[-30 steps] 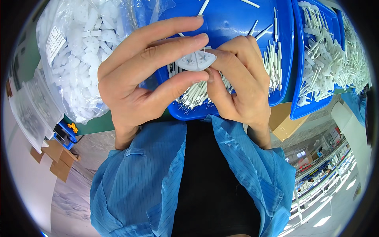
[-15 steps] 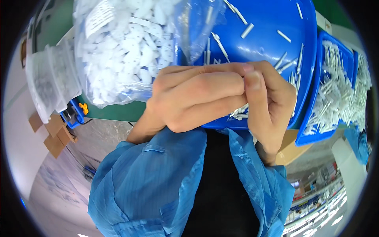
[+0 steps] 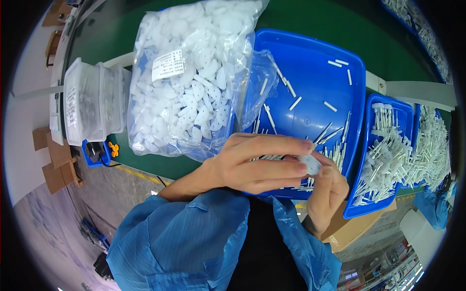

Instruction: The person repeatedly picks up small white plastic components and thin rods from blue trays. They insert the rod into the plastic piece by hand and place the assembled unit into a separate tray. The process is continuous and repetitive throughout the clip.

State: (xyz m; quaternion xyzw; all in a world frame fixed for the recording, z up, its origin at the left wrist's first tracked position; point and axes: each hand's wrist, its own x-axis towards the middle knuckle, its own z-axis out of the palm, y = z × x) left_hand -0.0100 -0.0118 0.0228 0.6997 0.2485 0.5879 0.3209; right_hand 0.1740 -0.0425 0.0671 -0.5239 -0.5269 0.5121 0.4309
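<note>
A small white plastic piece (image 3: 310, 165) sits between the fingertips of both hands, over the near edge of a blue tray (image 3: 310, 41). My left hand (image 3: 257, 162) reaches in from the left with its fingers closed onto the piece. On the other side, the thumb and fingers of my right hand (image 3: 327, 194) pinch it too. Below and behind the hands, several thin white rods (image 3: 332, 153) lie in the tray, partly covered by my fingers. To the left lies a clear plastic bag (image 3: 194, 82) filled with white flat pieces that have small holes.
At the right stands a smaller blue tray (image 3: 350, 209) heaped with white rod parts, beside another pile of rods (image 3: 427, 145). Clear plastic containers (image 3: 85, 102) stand at the left on the green table (image 3: 301, 17). Below the table's right side is a cardboard box (image 3: 357, 230).
The view has shifted, so the bag and trays appear lower and more fully. Both hands sit lower in the picture, and the white piece between the fingertips now shows.
</note>
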